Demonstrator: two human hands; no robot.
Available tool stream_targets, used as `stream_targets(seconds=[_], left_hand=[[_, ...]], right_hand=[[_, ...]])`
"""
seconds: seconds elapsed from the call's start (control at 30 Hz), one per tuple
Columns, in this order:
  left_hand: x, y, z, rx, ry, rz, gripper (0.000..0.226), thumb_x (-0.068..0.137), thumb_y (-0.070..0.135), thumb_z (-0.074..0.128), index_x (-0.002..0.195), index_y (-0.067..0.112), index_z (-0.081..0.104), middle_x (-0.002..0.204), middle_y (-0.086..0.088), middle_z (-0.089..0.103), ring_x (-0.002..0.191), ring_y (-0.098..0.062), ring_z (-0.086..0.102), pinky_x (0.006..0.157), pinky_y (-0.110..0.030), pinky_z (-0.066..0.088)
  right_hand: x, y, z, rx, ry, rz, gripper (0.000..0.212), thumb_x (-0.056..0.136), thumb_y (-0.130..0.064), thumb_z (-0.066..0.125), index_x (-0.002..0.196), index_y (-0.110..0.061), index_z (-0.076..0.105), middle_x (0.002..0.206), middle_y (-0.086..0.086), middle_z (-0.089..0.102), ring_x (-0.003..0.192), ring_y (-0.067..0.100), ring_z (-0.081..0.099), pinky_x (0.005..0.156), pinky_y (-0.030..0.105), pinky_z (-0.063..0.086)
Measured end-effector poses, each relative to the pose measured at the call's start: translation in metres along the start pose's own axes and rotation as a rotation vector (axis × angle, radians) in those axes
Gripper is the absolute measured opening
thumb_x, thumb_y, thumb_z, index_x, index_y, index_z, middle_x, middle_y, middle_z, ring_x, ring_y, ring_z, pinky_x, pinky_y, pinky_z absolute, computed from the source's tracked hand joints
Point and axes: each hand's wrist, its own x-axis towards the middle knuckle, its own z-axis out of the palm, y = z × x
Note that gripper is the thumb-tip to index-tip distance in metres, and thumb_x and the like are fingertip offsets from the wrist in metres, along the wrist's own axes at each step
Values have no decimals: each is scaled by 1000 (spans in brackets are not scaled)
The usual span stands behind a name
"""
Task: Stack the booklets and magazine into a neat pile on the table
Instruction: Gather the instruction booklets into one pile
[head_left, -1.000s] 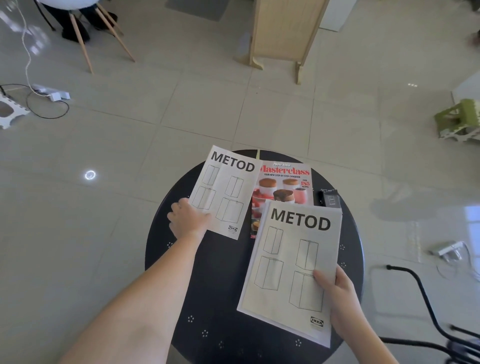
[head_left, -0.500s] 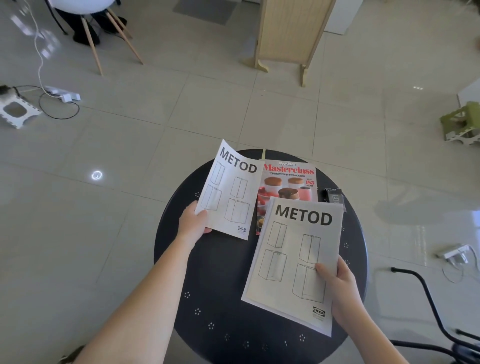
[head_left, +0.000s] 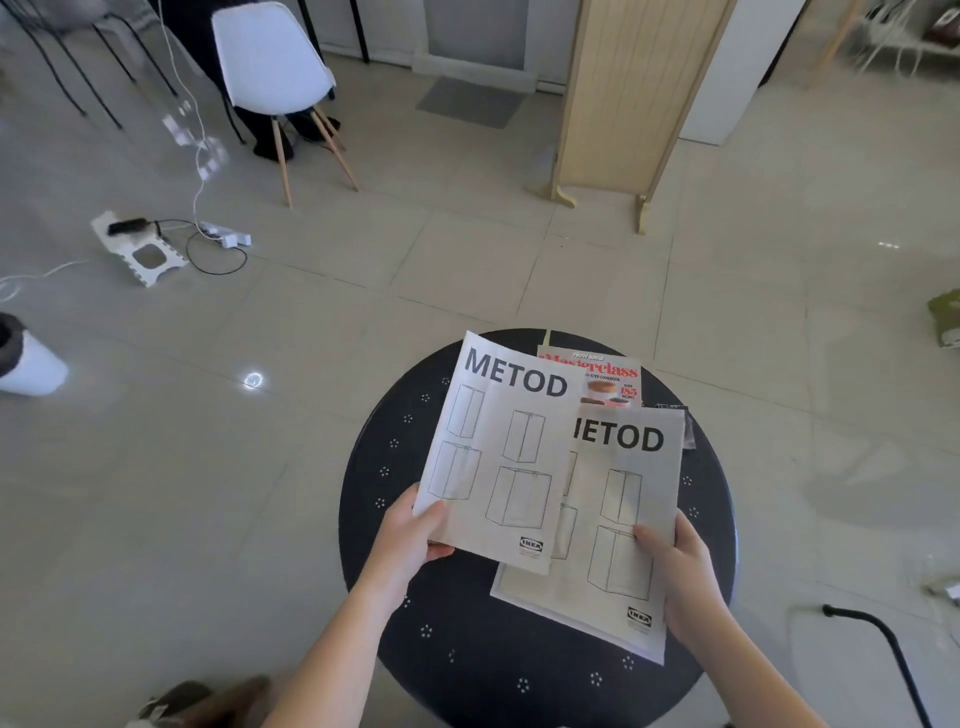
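Left hand (head_left: 410, 535) grips the lower-left corner of 1 METOD booklet (head_left: 498, 457), overlapping the second METOD booklet (head_left: 618, 519). Right hand (head_left: 680, 566) pinches that second booklet's right edge. Both booklets partly cover the magazine (head_left: 608, 374) on the round black tabletop (head_left: 467, 649).

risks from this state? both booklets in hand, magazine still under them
1. The left hand pinches only a corner of the left booklet; it could sag or slip sideways.
2. The right booklet, held by the right hand, sits askew over the magazine, so the pile may end crooked.
3. Squaring them could push the magazine toward the table's far edge.
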Motion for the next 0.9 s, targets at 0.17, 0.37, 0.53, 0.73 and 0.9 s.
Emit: stream_targets(seconds=[0.17, 0.37, 0.53, 0.73, 0.9], left_hand=[[-39, -17, 32, 97, -25, -7, 26, 108, 23, 58, 122, 41, 69, 115, 13, 80, 116, -18, 72, 92, -44, 67], [-69, -25, 56, 265, -101, 16, 32, 97, 26, 72, 121, 47, 65, 124, 26, 74, 129, -10, 66, 106, -39, 58], [-77, -17, 71, 191, -43, 57, 44, 95, 56, 71, 135, 39, 60, 133, 25, 70, 131, -3, 62, 121, -46, 46], [-85, -10, 100, 81, 9, 121, 27, 108, 43, 57, 132, 36, 66, 132, 20, 71, 129, -2, 62, 102, -27, 49], [-93, -13, 115, 79, 13, 184, 25, 109, 35, 59, 134, 41, 61, 132, 22, 71, 123, 6, 63, 90, -15, 47]], right_hand=[[-10, -9, -13, 65, -42, 8, 30, 105, -5, 59, 115, -31, 72, 110, 6, 83, 99, 38, 79, 88, 61, 63], [-25, -22, -30, 73, -142, -38, 32, 105, -2, 55, 122, -24, 72, 112, 11, 83, 99, 41, 80, 87, 61, 63], [-36, -28, -41, 75, -213, -47, 32, 103, 1, 57, 123, -19, 73, 113, 16, 82, 103, 46, 77, 94, 68, 60], [-48, -31, -46, 22, -271, -65, 27, 103, -7, 56, 117, -19, 76, 111, 18, 82, 100, 44, 79, 92, 66, 61], [-51, -30, -48, 69, -239, -33, 31, 105, -17, 50, 111, -19, 80, 106, 15, 84, 97, 37, 79, 93, 57, 62]])
